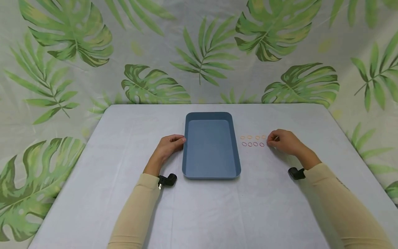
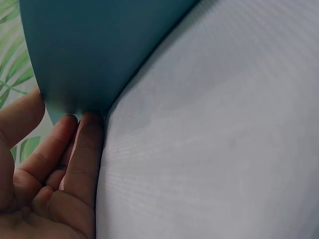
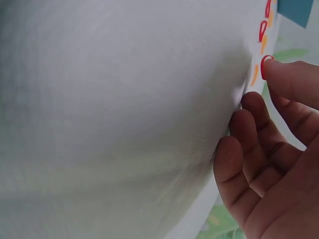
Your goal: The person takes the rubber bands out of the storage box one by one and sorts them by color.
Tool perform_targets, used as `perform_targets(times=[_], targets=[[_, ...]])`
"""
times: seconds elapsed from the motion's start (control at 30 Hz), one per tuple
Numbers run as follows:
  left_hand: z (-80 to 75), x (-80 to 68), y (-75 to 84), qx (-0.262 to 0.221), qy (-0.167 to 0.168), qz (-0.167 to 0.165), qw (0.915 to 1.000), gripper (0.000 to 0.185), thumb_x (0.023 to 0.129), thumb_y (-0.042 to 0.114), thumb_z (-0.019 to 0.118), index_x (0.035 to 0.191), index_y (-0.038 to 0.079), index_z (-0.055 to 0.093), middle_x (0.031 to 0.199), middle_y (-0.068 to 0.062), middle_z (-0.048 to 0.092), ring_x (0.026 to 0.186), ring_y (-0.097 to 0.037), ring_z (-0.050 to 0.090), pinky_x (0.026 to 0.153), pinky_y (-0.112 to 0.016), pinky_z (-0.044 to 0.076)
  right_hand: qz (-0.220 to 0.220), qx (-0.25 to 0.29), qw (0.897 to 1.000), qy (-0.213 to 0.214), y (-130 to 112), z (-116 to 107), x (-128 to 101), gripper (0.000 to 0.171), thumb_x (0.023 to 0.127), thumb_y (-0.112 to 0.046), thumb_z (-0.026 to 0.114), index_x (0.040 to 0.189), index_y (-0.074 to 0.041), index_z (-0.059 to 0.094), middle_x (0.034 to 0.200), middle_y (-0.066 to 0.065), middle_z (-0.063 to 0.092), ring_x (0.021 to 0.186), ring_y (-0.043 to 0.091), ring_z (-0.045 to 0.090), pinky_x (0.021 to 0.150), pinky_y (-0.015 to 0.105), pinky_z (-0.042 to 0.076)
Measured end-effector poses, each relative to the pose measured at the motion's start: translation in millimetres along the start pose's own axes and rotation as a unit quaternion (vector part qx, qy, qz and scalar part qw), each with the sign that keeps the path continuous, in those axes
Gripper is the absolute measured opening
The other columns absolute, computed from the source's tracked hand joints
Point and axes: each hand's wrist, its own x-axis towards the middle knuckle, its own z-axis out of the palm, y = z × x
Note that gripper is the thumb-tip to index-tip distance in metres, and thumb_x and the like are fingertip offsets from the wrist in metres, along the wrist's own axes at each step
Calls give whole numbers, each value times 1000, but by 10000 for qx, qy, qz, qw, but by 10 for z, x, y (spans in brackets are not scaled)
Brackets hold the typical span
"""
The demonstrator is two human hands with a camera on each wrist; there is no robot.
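A blue rectangular tray (image 1: 211, 148) lies on the white-covered table. At its left side, my left hand (image 1: 171, 145) holds the edge, with the thumb at the rim and the fingers (image 2: 84, 159) against the outer wall. To the tray's right lie two short rows of small rubber bands: orange ones (image 1: 249, 137) at the back, red ones (image 1: 250, 144) in front. My right hand (image 1: 284, 141) is low over the table at the right end of these rows. Its thumb pinches a red rubber band (image 3: 263, 69), partly covered by the thumb tip; the index fingertip is hidden.
A white cloth (image 1: 264, 207) covers the table. Behind it hangs a curtain (image 1: 205, 90) printed with green leaves. Small black wrist cameras (image 1: 168, 180) sit at both sleeve cuffs, close over the cloth.
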Motion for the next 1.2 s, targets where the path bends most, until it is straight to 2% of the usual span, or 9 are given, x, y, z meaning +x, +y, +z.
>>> perform_targets(times=[0.47, 0.8, 1.2], targets=[[7, 13, -1, -33, 34, 12, 10000, 40, 95, 23, 67, 130, 3, 63, 136, -16, 62, 122, -23, 62, 107, -38, 50, -47, -132, 9999, 15, 25, 33, 25, 5, 92, -9, 66, 90, -4, 67, 93, 13, 66, 84, 24, 58, 69, 30, 46], [-2, -17, 33, -77, 24, 7, 10000, 40, 95, 22, 67, 130, 3, 63, 136, -16, 63, 122, -23, 62, 107, -37, 50, 4, -53, 10000, 43, 39, 27, 13, 8, 94, -10, 65, 96, -4, 68, 98, 15, 68, 87, 25, 61, 71, 30, 47], [8, 9, 30, -91, -14, 24, 10000, 41, 95, 22, 67, 131, 3, 63, 136, -17, 62, 119, -20, 63, 106, -36, 51, -66, -232, 9997, 103, 39, 15, 19, 9, 94, -11, 65, 95, -4, 71, 94, 13, 68, 87, 26, 60, 74, 35, 47]])
